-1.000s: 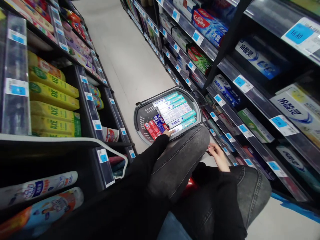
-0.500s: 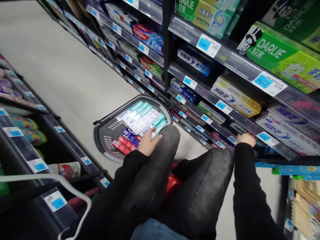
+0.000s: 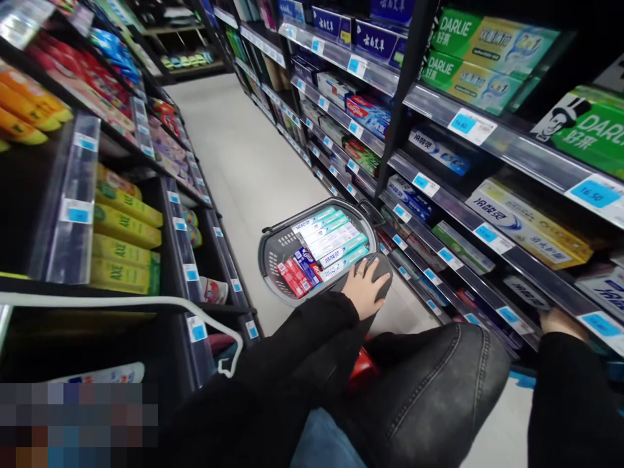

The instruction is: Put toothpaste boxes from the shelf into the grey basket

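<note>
My left hand (image 3: 364, 287) lies on my left knee with its fingers spread, holding nothing. Just beyond that knee, a dark grey shopping basket (image 3: 270, 255) stands on the floor. Inside it are several white and teal toothpaste boxes (image 3: 336, 235), a dark blue box (image 3: 308, 261) and red boxes (image 3: 295, 273). At the right, my right hand (image 3: 564, 324) reaches into a low shelf, beside a grey and white toothpaste box (image 3: 527, 294). The shelf edge and the shadow hide its fingers, so any hold is out of sight.
Toothpaste shelves (image 3: 487, 140) rise close on my right, their edges lined with price tags. On the left, shelves hold yellow AXE packs (image 3: 121, 240), and a bent white bar (image 3: 195, 304) juts out. A pale floor aisle (image 3: 234, 143) runs ahead.
My view has swung left and up, showing more of the aisle. My left hand has moved from the knee's basket side to its top, fingers spreading. My right hand stays at the low shelf.
</note>
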Demonstrator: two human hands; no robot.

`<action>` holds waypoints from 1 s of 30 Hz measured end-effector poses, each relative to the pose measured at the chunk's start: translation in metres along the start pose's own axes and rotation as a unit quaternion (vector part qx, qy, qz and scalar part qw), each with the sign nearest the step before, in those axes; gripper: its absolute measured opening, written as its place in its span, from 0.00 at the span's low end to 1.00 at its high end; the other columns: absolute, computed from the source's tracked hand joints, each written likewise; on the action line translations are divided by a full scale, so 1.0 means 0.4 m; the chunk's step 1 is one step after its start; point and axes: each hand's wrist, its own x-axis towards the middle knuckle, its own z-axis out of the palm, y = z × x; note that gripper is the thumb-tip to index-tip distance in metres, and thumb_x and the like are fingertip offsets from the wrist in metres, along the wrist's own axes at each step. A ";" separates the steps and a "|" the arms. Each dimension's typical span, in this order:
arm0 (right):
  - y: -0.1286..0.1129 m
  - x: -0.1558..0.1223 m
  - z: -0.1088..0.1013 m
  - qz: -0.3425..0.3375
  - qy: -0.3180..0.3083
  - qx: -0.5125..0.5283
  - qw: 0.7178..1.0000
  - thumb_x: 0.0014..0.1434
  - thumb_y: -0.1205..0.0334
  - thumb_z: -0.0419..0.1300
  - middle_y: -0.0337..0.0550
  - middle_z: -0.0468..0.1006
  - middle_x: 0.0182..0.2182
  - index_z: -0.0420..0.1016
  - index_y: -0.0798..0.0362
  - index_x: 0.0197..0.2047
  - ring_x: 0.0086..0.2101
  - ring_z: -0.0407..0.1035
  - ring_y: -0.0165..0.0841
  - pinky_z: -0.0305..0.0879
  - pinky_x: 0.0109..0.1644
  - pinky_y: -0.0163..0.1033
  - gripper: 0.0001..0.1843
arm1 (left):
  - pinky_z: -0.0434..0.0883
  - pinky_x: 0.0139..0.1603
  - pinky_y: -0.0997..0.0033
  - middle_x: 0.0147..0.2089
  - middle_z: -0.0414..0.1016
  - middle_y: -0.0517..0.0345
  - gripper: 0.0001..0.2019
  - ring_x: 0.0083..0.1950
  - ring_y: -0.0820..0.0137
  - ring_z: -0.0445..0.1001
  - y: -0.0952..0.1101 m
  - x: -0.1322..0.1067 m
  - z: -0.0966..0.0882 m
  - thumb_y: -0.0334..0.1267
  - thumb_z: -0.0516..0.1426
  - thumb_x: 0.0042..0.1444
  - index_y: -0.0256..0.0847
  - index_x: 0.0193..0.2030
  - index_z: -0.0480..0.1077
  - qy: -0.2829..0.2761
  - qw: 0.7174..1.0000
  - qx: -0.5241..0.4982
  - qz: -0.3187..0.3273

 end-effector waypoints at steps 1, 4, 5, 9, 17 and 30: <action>-0.003 0.006 0.002 0.008 -0.010 -0.005 1.000 0.52 0.52 0.56 0.70 0.74 0.33 0.80 0.56 0.36 0.39 0.72 0.55 0.59 0.35 0.56 0.18 | 0.51 0.64 0.37 0.73 0.46 0.44 0.33 0.70 0.41 0.48 0.001 0.000 0.000 0.50 0.60 0.53 0.50 0.66 0.62 0.003 1.000 0.000 -0.003; -0.017 0.006 0.007 0.022 -0.070 -0.019 0.997 0.50 0.53 0.59 0.70 0.74 0.37 0.79 0.56 0.42 0.41 0.71 0.54 0.59 0.38 0.55 0.20 | 0.52 0.64 0.37 0.72 0.47 0.44 0.32 0.69 0.41 0.49 0.003 -0.001 0.001 0.49 0.60 0.53 0.50 0.66 0.62 0.010 1.000 0.000 -0.007; -0.020 -0.002 0.008 0.021 -0.085 -0.019 0.996 0.49 0.53 0.60 0.69 0.74 0.38 0.78 0.56 0.44 0.42 0.71 0.54 0.60 0.39 0.54 0.22 | 0.53 0.64 0.37 0.72 0.47 0.44 0.32 0.69 0.41 0.49 0.003 -0.001 0.002 0.49 0.60 0.53 0.49 0.66 0.62 0.012 1.000 0.000 -0.006; -0.032 -0.082 0.010 -0.014 -0.020 -0.017 1.000 0.51 0.56 0.55 0.69 0.73 0.40 0.72 0.56 0.54 0.43 0.70 0.56 0.58 0.39 0.55 0.27 | 0.52 0.63 0.36 0.72 0.48 0.43 0.32 0.69 0.40 0.49 0.001 -0.002 0.005 0.49 0.60 0.53 0.49 0.65 0.63 0.020 1.000 0.002 -0.002; -0.207 -0.317 -0.125 -0.280 0.093 0.079 0.952 0.58 0.58 0.51 0.57 0.74 0.46 0.71 0.55 0.53 0.47 0.67 0.51 0.59 0.53 0.55 0.22 | 0.45 0.68 0.37 0.70 0.53 0.41 0.34 0.71 0.43 0.47 0.007 -0.008 0.001 0.49 0.60 0.54 0.41 0.66 0.60 0.038 0.997 -0.061 0.026; -0.724 -0.390 -0.443 -0.466 -0.378 0.373 0.708 0.60 0.45 0.57 0.46 0.65 0.62 0.60 0.47 0.66 0.61 0.59 0.45 0.53 0.66 0.52 0.34 | 0.66 0.60 0.50 0.59 0.69 0.41 0.46 0.60 0.49 0.69 -0.005 -0.074 -0.199 0.41 0.72 0.38 0.46 0.63 0.56 0.043 0.679 -0.706 0.197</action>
